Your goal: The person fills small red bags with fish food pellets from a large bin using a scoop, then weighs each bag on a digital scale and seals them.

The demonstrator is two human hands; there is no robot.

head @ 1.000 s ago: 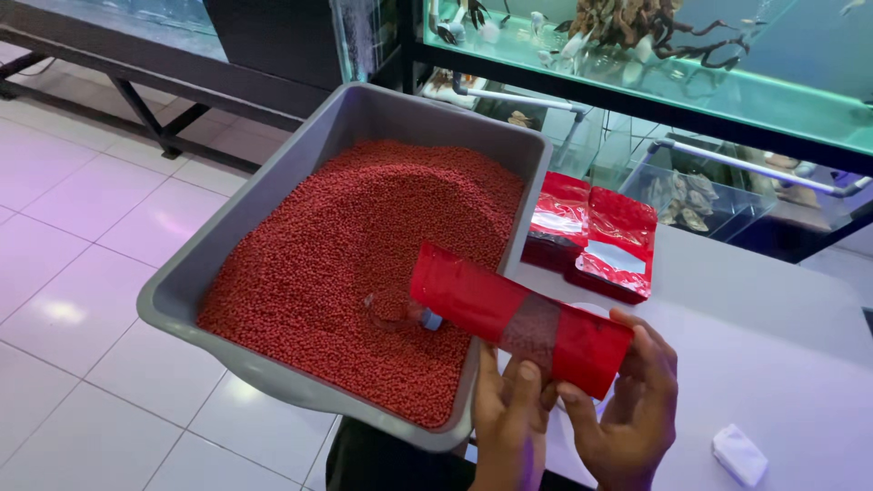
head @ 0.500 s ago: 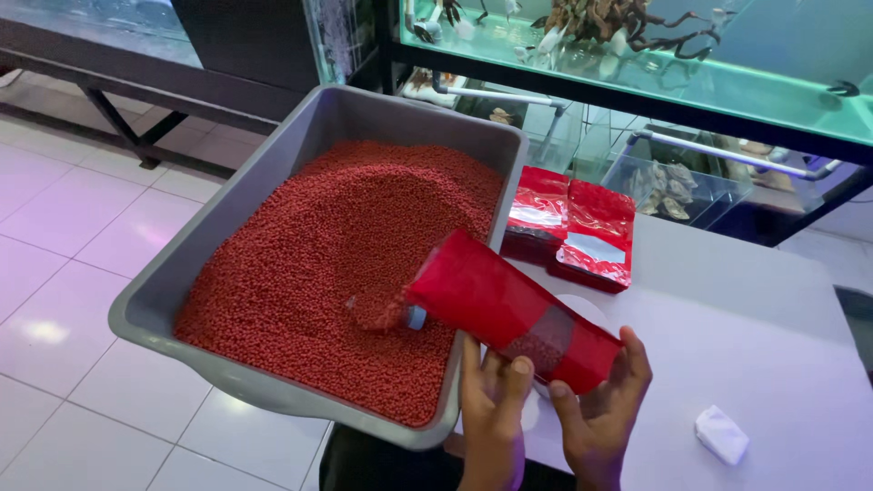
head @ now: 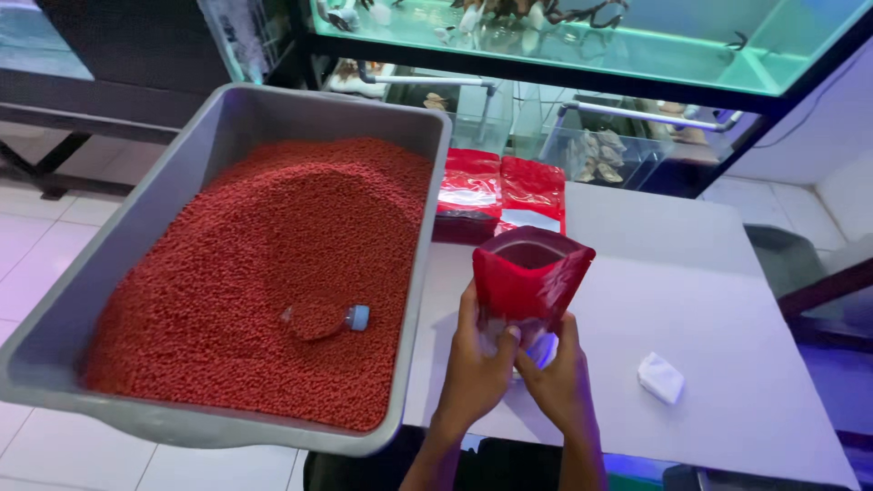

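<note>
Both hands gripped one red pouch, upright and mouth open, above the white table. Left hand and right hand clasped its base. Scoop lay half buried in red pellets inside grey tray.

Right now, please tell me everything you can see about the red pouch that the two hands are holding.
The glossy red plastic stand-up pouch is upright, its top open wide and facing the camera, the inside dark. It has a clear window low on its front, mostly hidden. The left hand and the right hand grip its lower part, fingers on the front. It is held over the white table, right of the grey plastic tub of small red pellets, apart from it.
</note>
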